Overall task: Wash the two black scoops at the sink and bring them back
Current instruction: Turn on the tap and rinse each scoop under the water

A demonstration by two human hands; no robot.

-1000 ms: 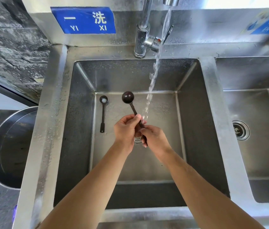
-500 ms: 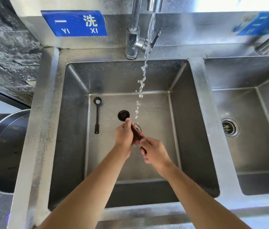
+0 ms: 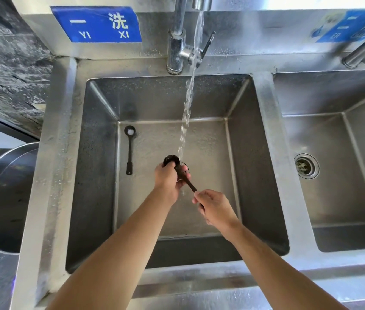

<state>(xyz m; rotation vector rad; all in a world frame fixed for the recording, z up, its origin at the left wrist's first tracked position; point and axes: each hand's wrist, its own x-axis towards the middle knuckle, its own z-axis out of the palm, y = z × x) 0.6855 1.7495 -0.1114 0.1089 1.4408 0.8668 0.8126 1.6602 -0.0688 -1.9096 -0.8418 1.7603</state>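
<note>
One black scoop (image 3: 188, 183) is held over the left sink basin (image 3: 96, 175), its bowl right under the running water. My left hand (image 3: 168, 180) grips it just behind the bowl, thumb on the bowl's rim. My right hand (image 3: 214, 206) grips the end of its handle. A second, smaller black scoop (image 3: 129, 151) lies flat on the basin floor at the left, bowl away from me with a white bit in it.
The faucet (image 3: 177, 43) stands behind the basin, its stream (image 3: 187, 104) falling to the middle. A second basin (image 3: 333, 153) with a drain lies to the right. A large metal bowl (image 3: 4, 198) sits left of the sink. A blue sign (image 3: 96, 24) hangs above.
The scoop has come down from a raised position to the stream over the drain. My left hand slid up to the bowl, and my right hand drew back to the handle's end.
</note>
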